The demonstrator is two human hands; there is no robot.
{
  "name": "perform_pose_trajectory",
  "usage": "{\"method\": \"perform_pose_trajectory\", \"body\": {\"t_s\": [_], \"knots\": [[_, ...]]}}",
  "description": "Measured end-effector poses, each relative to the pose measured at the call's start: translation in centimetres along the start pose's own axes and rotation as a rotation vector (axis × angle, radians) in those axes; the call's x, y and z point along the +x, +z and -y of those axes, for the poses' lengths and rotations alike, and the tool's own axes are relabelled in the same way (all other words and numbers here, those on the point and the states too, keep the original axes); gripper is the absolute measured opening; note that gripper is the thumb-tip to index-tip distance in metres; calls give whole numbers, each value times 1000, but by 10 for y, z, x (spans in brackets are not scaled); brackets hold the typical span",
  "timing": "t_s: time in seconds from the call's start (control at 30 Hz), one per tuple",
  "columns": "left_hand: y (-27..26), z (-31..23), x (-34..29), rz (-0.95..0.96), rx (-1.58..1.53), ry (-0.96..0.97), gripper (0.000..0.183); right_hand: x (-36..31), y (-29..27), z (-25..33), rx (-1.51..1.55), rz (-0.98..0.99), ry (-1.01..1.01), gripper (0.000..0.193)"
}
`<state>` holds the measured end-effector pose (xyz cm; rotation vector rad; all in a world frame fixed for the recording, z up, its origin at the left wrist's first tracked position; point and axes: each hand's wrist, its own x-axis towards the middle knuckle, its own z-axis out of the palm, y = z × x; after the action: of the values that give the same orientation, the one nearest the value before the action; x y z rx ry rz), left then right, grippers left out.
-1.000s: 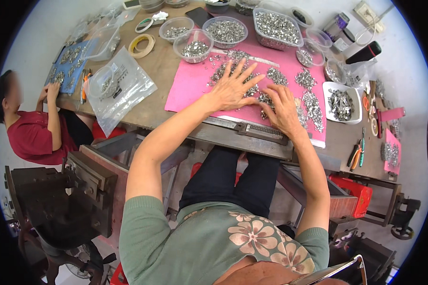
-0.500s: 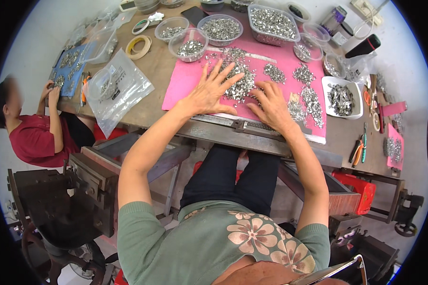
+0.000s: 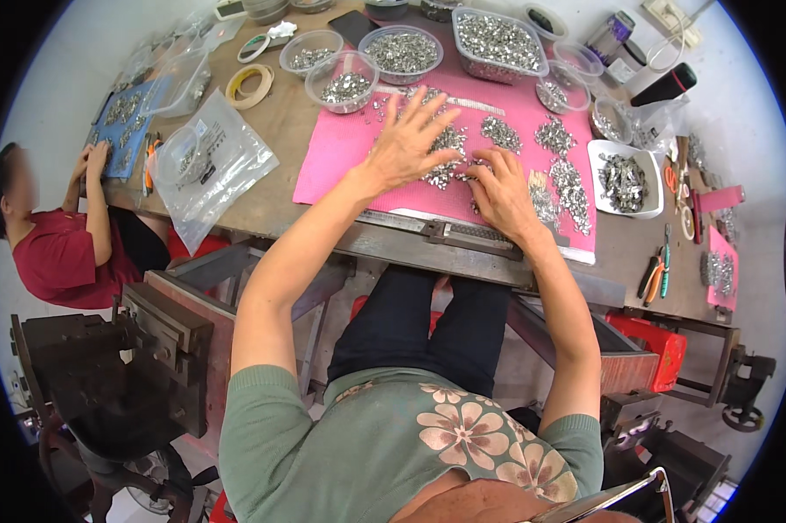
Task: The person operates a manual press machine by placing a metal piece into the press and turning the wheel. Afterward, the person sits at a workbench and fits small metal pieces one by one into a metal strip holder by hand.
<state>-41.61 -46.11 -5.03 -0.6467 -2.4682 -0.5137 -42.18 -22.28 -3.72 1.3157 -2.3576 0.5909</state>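
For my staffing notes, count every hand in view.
4: left hand, spread over metal pieces on the large pink mat; right hand, over the same mat; a co-worker's two hands, close together at the blue mat. None seems hidden.

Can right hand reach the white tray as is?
Probably yes: the white tray looks uncovered, and mainly low metal piles on the pink mat lie between it and the right hand.

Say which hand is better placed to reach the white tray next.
Right, likely: the right hand is nearer the white tray; the left hand spreads over the pink mat, farther away.
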Motion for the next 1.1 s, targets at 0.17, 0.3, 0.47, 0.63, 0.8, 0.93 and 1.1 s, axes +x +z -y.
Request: {"method": "perform_pose_trajectory", "body": {"t_s": [0.17, 0.3, 0.47, 0.63, 0.8, 0.93, 1.1], "knots": [[-39, -6, -51, 7, 79, -144, 53, 0, 6, 4, 9, -7, -68, 22], [-50, -58, -85, 251, 133, -308, 59, 11, 6, 17, 50, 43, -58, 25], [-33, -85, -80, 296, 18, -367, 80, 17, 21, 21, 33, 46, -70, 25], [-22, -102, -63, 380, -56, -327, 83, 8, 22, 14, -17, 63, -25, 17], [-23, -98, -65, 285, -226, -273, 74, -1, 10, 12, -5, 70, -35, 14], [-42, -70, -76, 140, -257, -400, 60, -6, 1, 8, 82, 27, -11, 12], [-39, -66, -86, 106, 30, -424, 57, -8, 6, 16, 41, 27, 28, 12]]}}
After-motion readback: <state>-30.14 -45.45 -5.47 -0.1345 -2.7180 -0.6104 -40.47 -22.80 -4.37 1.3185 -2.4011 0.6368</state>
